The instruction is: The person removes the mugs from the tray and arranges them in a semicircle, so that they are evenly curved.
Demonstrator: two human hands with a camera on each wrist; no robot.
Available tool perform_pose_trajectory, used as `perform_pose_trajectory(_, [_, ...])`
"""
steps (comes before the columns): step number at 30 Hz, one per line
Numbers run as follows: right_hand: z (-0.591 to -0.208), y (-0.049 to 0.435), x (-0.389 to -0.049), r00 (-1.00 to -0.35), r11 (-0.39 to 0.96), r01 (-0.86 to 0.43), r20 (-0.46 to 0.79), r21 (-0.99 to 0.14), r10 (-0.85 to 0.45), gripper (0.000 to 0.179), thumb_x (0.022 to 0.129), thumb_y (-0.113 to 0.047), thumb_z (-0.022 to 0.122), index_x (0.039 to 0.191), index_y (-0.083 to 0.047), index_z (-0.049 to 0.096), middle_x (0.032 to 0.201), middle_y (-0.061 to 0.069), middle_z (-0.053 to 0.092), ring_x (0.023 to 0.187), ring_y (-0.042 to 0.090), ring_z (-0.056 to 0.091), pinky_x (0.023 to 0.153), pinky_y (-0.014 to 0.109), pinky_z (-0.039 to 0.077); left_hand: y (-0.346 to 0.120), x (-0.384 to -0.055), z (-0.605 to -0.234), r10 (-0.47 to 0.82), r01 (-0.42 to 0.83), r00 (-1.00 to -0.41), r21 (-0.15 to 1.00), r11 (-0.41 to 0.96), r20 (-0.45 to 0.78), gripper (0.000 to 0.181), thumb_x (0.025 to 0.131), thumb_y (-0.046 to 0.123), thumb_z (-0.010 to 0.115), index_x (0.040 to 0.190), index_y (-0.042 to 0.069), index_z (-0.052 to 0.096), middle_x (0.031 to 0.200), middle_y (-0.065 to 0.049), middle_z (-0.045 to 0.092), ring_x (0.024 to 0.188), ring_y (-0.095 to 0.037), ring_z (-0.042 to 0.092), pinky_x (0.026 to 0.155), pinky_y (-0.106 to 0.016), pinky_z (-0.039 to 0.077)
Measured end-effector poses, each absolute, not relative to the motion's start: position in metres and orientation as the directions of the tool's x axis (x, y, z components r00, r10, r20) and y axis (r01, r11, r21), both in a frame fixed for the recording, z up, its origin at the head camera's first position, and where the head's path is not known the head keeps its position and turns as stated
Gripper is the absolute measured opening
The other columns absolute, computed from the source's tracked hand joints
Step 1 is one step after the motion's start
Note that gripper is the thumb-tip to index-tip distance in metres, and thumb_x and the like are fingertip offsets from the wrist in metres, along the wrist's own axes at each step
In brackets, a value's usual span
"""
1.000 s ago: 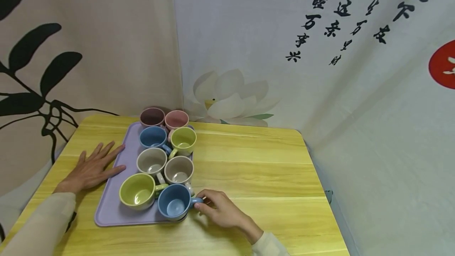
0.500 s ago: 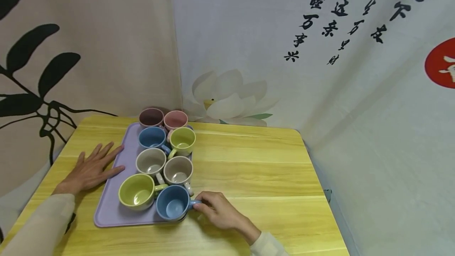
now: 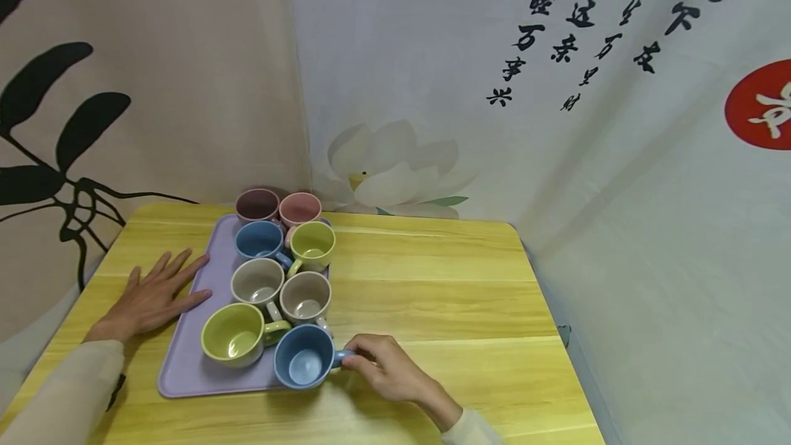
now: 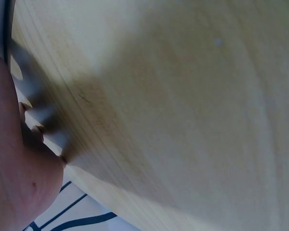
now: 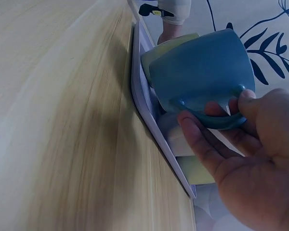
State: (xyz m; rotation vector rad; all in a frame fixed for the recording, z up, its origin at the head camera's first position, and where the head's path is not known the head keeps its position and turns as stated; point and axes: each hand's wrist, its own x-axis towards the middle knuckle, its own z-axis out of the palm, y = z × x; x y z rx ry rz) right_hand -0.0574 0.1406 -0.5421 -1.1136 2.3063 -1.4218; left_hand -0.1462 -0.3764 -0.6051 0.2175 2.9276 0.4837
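My right hand [image 3: 398, 375] pinches the handle of a blue mug [image 3: 304, 357] at the front right corner of a purple tray [image 3: 185, 378]. In the right wrist view the blue mug [image 5: 202, 67] appears raised at the tray's rim [image 5: 143, 103], with thumb and fingers on its handle. My left hand [image 3: 151, 301] lies flat, fingers spread, its fingertips at the tray's left edge. A yellow-green mug [image 3: 231, 336] stands left of the blue one. Behind them are a grey mug [image 3: 256, 281] and a taupe mug [image 3: 305, 297].
Farther back on the tray stand another blue mug [image 3: 259, 240], a second yellow-green mug [image 3: 312, 246], a pink mug [image 3: 300, 208] and a dark mauve mug [image 3: 257, 204]. Bare wooden table [image 3: 426, 280] extends to the right. A printed cloth [image 3: 395, 74] hangs behind.
The blue mug in my right hand has shifted slightly right and toward me relative to the tray and other mugs. My left hand keeps its place at the tray edge.
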Motion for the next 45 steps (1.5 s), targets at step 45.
perform_pose_trajectory(45, [-0.542,0.253,-0.056,-0.971,0.322,-0.172,0.104,-0.931,-0.217,0.018,0.114,-0.011,0.067,0.114,0.004,0.076,0.106,0.022,0.083,0.099,0.029,0.084,0.095,0.034,0.071,-0.377,-0.147,-0.608,0.168,0.109,-0.975,0.339,0.934,-0.149,0.096,0.110,0.076,0.049,0.183,0.026,0.011,0.187,-0.033,0.008,0.169,-0.069,-0.001,0.123,-0.097,-0.006])
